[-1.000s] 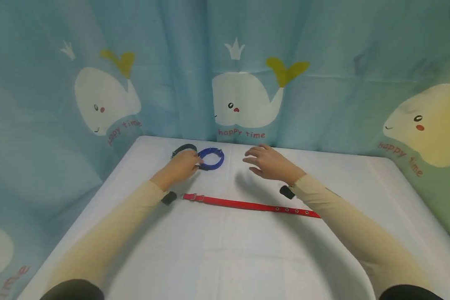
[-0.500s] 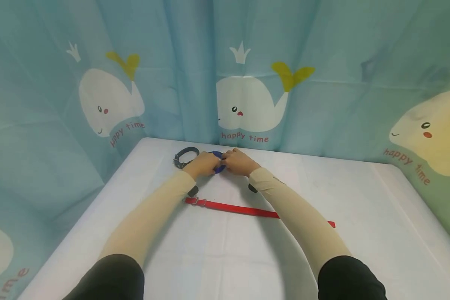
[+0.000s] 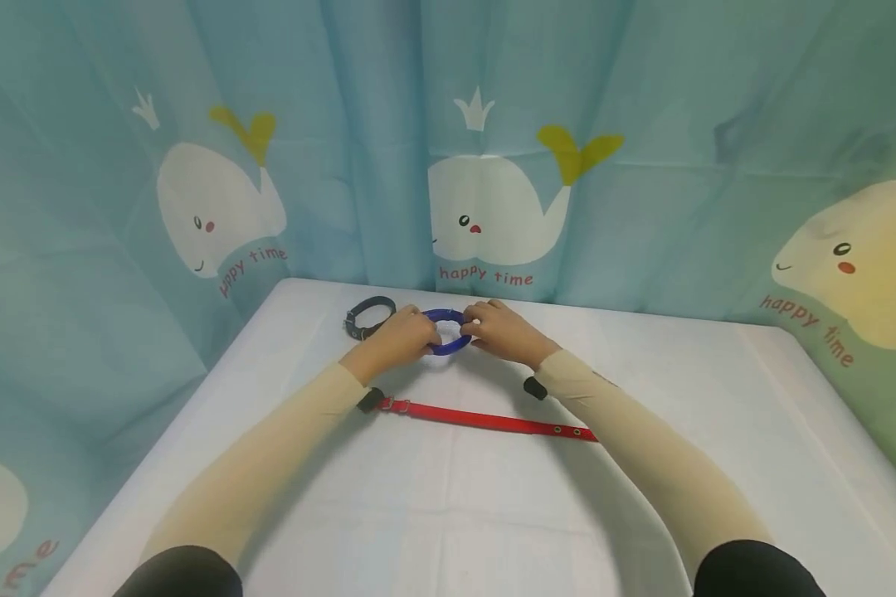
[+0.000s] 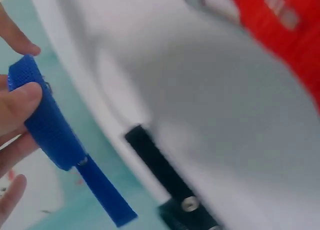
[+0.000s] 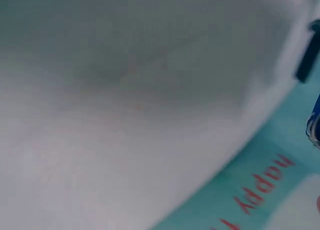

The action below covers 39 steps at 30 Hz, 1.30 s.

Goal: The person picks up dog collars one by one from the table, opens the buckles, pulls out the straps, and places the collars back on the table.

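At the left of the white table (image 3: 448, 522), a black collar (image 3: 353, 325) lies buckled in a loop; the left wrist view alone brings up its strap end and a round metal eyelet. Just beside it, the left hand (image 3: 397, 338) pinches the left side of a blue collar (image 3: 448, 315), which is closed into a ring between the two hands. The head view shows that whole ring; the left wrist view shows its band edge-on, thumb on the near face, and a loose tail (image 4: 106, 196) sticking out. Nearer the person, a red collar (image 3: 485, 421) lies stretched out, its right end hidden behind the right forearm. The right hand (image 3: 504, 333), apart from the left, grips the ring's right side; the right wrist view catches only a sliver of blue.
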Tool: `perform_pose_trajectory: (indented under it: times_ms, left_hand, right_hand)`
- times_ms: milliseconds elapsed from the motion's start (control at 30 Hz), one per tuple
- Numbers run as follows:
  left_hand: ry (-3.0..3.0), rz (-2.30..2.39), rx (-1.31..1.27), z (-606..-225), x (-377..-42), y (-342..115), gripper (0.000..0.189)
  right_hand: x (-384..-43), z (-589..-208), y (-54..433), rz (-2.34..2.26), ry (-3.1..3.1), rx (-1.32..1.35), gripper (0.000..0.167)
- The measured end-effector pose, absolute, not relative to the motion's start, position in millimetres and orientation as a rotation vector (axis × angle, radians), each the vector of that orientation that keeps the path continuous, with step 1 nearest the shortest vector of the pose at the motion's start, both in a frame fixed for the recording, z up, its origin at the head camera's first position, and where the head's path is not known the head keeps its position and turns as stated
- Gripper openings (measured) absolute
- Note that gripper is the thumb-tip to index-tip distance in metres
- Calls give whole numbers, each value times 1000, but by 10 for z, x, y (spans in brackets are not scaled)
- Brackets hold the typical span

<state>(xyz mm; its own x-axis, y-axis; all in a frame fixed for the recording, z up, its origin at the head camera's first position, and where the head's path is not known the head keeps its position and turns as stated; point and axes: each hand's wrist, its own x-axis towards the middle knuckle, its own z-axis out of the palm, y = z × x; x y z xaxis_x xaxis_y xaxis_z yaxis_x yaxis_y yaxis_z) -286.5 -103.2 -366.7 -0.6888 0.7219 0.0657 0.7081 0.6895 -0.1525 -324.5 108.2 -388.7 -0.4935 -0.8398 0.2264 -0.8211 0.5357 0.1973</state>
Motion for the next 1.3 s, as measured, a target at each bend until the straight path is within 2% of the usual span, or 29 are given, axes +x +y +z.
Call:
perform_pose_trajectory:
  times_ms: [300, 567, 833, 1067, 1167, 1300]
  left_hand:
    - [-2466, 23, -1304, -3352, -2223, -1068, 13]
    - [-2458, 28, -1305, -3272, -1832, -894, 21]
    - [-2368, -136, -1370, -3307, -1743, -883, 17]
    - [-2358, -345, -1425, -3346, -1732, -883, 21]
    - [-2412, -354, -1389, -3364, -1735, -860, 21]
    - [-2538, -343, -1289, -3338, -1667, -781, 32]
  right_hand:
    - [-2551, -3487, 1436, -32, -2091, 1474, 25]
    - [-2094, -3390, 1574, -151, -1928, 1443, 40]
    - [-2020, -3357, 1721, 26, -1888, 1459, 52]
    - [-2014, -3291, 1829, 64, -1954, 1436, 50]
    - [-1973, -3270, 1822, 68, -1981, 1419, 46]
    - [-1894, -3252, 1762, 47, -2005, 1378, 42]
